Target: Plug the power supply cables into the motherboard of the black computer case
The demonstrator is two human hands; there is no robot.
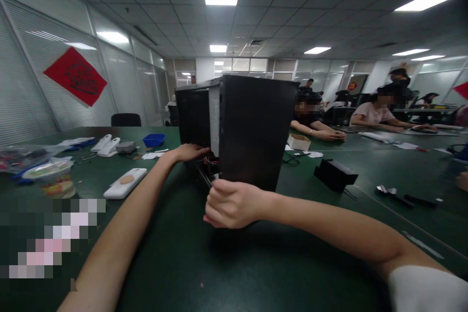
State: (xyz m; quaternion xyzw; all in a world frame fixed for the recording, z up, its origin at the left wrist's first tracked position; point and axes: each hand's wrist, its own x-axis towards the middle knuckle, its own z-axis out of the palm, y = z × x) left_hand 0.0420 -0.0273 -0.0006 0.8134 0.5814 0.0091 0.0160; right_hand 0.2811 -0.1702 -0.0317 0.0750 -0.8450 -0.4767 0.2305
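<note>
Head view, black case: big computer-type case (256, 126) on or just over the desk (183, 263), between and beyond the hands; shadow under near end, contact unclear.
Right hand: right hand (231, 204) curled tight, clamped round the case's lower near edge; fingertips hidden.
Left hand: left hand (193, 152) farther out, fingers laid at the case's open left side; grip or mere touch, cannot tell.
Hands spacing: well apart, right one nearer the body.
Open side: pale inner panel (214, 124) upright, just above and right of left hand; wires (209, 160) show low between the hands.
Handling, my call: looks heavy and tall; firm hold low with right, left as steady, both sharing the load, moves slow.
Risk, my call: left fingers could snag wires or meet a sharp metal edge; flat fingers on solid frame seem safer.
Left of left arm: cup (54, 180), white device (125, 184); cup could spill if bumped.
Right of case: black block (336, 173), beyond right forearm, well apart.
</note>
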